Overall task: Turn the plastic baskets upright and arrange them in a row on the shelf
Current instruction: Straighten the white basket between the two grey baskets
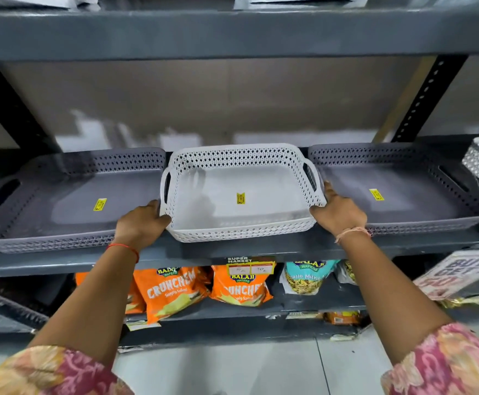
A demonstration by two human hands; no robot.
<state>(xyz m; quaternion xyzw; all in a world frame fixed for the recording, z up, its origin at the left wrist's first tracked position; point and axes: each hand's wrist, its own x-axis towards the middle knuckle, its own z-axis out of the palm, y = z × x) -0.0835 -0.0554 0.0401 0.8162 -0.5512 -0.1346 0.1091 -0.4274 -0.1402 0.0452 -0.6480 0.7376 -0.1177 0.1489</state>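
- Shelf (232, 252): carries upright baskets in a row.
- Grey baskets (70, 201) at 9 and 3 o'clock flank the white basket (241, 192).
- White basket: likely light, stiff perforated plastic; side handles suit gripping.
- Left hand (141, 223), right hand (338, 212): fingers curled on its front corners.

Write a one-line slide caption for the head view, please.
Both hands, left and right, hold an upright white basket between two grey baskets on the shelf.

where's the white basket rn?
Head view, centre of the middle shelf: the white basket sits upright between two grey baskets, with the left hand and right hand at its front corners.
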